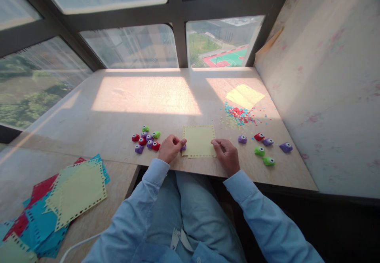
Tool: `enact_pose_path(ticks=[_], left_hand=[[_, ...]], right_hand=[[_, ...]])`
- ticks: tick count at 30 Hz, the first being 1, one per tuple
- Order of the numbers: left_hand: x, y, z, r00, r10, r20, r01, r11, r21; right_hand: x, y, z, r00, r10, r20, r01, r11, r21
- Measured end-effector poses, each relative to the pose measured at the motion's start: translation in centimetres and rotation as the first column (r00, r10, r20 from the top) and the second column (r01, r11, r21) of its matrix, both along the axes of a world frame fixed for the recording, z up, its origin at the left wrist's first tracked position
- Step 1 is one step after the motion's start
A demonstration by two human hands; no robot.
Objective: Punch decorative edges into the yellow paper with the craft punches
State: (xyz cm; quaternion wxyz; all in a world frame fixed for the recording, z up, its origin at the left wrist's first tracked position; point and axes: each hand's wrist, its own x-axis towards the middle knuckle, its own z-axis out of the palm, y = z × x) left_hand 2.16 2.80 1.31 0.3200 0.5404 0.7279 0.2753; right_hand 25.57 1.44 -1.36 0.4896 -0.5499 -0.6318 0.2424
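Note:
A pale yellow paper square [199,140] with punched edges lies near the front edge of the stone sill. My left hand [170,147] is closed round a small purple punch [183,147] at the sheet's left edge. My right hand [225,152] pinches the sheet's right edge, fingers curled. A cluster of several red, green and purple punches [146,139] sits just left of my left hand. More punches [263,144] lie scattered right of my right hand.
A heap of red, blue and yellow paper bits [240,116] lies behind the sheet, with another yellow sheet [245,95] further back. A stack of punched yellow, blue and red sheets [59,199] rests on the lower ledge at left. A wall closes the right side.

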Motion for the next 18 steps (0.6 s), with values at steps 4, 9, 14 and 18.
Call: enact_pose_path(ticks=[4, 9, 14, 18], left_hand=[[1.0, -0.1, 1.0, 0.969, -0.046, -0.241, 0.03, 0.997, -0.072], [1.8, 0.1, 1.6, 0.926, -0.096, -0.366, 0.038, 0.986, -0.163], [2.3, 0.5, 1.3, 0.896, -0.129, -0.424, 0.021, 0.968, -0.249], [2.5, 0.6, 1.1, 0.917, -0.108, -0.384, -0.003, 0.961, -0.277]], right_hand=[[0.0, 0.0, 0.1, 1.0, 0.005, 0.001, -0.005, 1.0, 0.003], [-0.1, 0.0, -0.1, 1.0, 0.01, 0.007, -0.01, 1.0, 0.017], [-0.1, 0.0, -0.4, 0.999, 0.034, 0.039, -0.035, 0.999, 0.026], [-0.1, 0.1, -0.7, 0.997, 0.051, 0.059, -0.053, 0.998, 0.032]])
